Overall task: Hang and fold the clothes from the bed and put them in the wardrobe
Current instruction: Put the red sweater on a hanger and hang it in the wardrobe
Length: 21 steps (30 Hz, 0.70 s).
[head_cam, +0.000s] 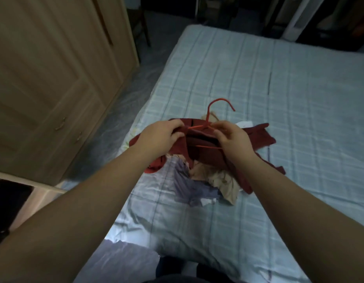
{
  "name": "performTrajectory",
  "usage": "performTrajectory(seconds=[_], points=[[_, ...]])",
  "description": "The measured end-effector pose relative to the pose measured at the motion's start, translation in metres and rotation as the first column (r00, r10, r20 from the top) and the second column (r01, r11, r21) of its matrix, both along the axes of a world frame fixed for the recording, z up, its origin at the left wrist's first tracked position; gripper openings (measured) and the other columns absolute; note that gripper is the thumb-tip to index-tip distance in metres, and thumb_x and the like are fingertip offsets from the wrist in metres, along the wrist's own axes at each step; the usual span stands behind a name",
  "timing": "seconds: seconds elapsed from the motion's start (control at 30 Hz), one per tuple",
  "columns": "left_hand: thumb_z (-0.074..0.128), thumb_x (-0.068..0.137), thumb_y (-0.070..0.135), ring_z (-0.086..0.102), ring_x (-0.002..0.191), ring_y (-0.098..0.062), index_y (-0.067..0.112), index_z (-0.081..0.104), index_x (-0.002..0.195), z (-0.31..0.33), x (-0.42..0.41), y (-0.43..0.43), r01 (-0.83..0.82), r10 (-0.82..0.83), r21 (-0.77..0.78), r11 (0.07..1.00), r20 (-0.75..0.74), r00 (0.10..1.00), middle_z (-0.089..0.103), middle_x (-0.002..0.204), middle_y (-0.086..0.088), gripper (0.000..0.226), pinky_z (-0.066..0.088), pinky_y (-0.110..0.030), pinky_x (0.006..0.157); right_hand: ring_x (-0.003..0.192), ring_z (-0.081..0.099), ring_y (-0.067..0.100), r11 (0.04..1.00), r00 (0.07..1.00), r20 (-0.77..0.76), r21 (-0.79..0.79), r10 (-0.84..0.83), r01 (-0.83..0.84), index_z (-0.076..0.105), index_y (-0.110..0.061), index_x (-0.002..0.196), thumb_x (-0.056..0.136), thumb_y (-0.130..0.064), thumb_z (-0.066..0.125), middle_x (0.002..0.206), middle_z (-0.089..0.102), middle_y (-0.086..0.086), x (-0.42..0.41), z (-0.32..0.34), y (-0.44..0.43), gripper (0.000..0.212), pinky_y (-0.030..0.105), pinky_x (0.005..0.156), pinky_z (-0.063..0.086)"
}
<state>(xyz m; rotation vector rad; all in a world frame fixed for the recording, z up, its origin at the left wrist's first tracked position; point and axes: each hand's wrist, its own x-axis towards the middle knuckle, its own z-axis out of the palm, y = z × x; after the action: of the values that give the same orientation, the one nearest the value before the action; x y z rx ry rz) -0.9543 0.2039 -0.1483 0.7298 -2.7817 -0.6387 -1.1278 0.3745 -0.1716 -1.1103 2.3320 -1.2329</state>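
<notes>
Within the left grip (159, 137), a soft maroon garment (199, 156) is clutched; a thin red wire hanger (207, 117) is pinched by the right grip (232, 138).

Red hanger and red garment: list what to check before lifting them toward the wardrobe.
1. Left hand grips the red garment: ok.
2. Right hand pinches the garment at the red hanger: ok.
3. Hanger seated in both shoulders: cannot tell, the fabric is bunched.
4. Hook free above the neckline: ok.
5. Garment clear of the other clothes on the bed: not ok, it drapes over them.
6. Wardrobe open: not ok, the visible doors are shut.
</notes>
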Motion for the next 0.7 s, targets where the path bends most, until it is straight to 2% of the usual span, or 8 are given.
performTrajectory(seconds=[0.07,0.1,0.2,0.27,0.5,0.6,0.7], points=[[0.063,0.094,0.035,0.064,0.104,-0.028,0.027,0.063,0.121,-0.007,0.002,0.008,-0.034,0.034,0.025,0.999,0.029,0.999,0.071,0.112,-0.004,0.028,0.042,-0.031,0.079,0.104,0.062,0.004,0.999,0.998,-0.065,0.045,0.007,-0.004,0.072,-0.023,0.11,0.088,-0.015,0.065,0.112,0.071,-0.006,-0.011,-0.014,0.011,0.024,-0.003,0.087,0.032],[0.063,0.094,0.033,0.064,0.103,-0.028,0.027,0.063,0.12,-0.012,0.003,0.01,-0.054,0.052,0.04,0.998,0.04,0.998,0.071,0.111,-0.004,0.027,0.044,-0.032,0.081,0.107,0.061,0.009,0.999,0.997,-0.078,0.05,0.0,0.004,0.07,-0.021,0.113,0.086,-0.012,0.066,0.115,0.07,-0.004,-0.017,-0.024,0.018,0.029,0.002,0.093,0.033],[0.064,0.093,0.029,0.065,0.1,-0.029,0.026,0.065,0.117,-0.028,0.01,0.016,-0.106,0.102,0.048,0.993,0.08,0.992,0.072,0.108,-0.005,0.024,0.05,-0.037,0.081,0.111,0.06,0.02,0.995,0.997,-0.02,0.068,-0.075,0.076,0.065,-0.018,0.117,0.081,-0.004,0.063,0.117,0.065,0.002,-0.029,-0.059,0.043,0.039,0.031,0.104,0.044],[0.065,0.092,0.027,0.066,0.1,-0.03,0.024,0.066,0.117,-0.041,0.014,0.02,-0.129,0.124,0.039,0.991,0.111,0.986,0.072,0.109,-0.005,0.025,0.051,-0.039,0.084,0.109,0.059,0.023,0.989,0.994,0.029,0.103,-0.107,0.104,0.063,-0.017,0.119,0.082,-0.003,0.059,0.115,0.063,0.005,-0.037,-0.085,0.059,0.04,0.038,0.103,0.045],[0.063,0.093,0.03,0.066,0.089,-0.02,0.031,0.064,0.112,-0.092,0.023,0.047,-0.226,0.206,0.068,0.972,0.224,0.953,0.072,0.099,0.006,0.02,0.053,-0.039,0.076,0.115,0.058,0.024,0.966,0.971,0.22,0.256,-0.098,0.04,0.058,-0.012,0.129,0.076,0.003,0.053,0.121,0.063,0.01,-0.063,-0.161,0.076,0.055,0.033,0.104,0.043],[0.061,0.094,0.033,0.066,0.086,-0.023,0.035,0.06,0.112,-0.115,0.026,0.056,-0.309,0.282,0.078,0.948,0.246,0.927,0.072,0.095,0.004,0.018,0.053,-0.041,0.075,0.12,0.056,0.023,0.963,0.968,0.241,0.271,-0.068,0.0,0.055,-0.015,0.135,0.077,0.003,0.055,0.128,0.06,0.011,-0.075,-0.181,0.071,0.061,0.024,0.106,0.037],[0.06,0.093,0.038,0.065,0.082,-0.023,0.039,0.055,0.113,-0.135,0.026,0.066,-0.412,0.382,0.076,0.908,0.253,0.889,0.066,0.087,0.01,0.021,0.047,-0.033,0.068,0.125,0.052,0.023,0.958,0.965,0.256,0.286,-0.056,-0.02,0.051,-0.015,0.14,0.081,0.0,0.058,0.134,0.056,0.011,-0.09,-0.197,0.063,0.061,0.016,0.103,0.031]])
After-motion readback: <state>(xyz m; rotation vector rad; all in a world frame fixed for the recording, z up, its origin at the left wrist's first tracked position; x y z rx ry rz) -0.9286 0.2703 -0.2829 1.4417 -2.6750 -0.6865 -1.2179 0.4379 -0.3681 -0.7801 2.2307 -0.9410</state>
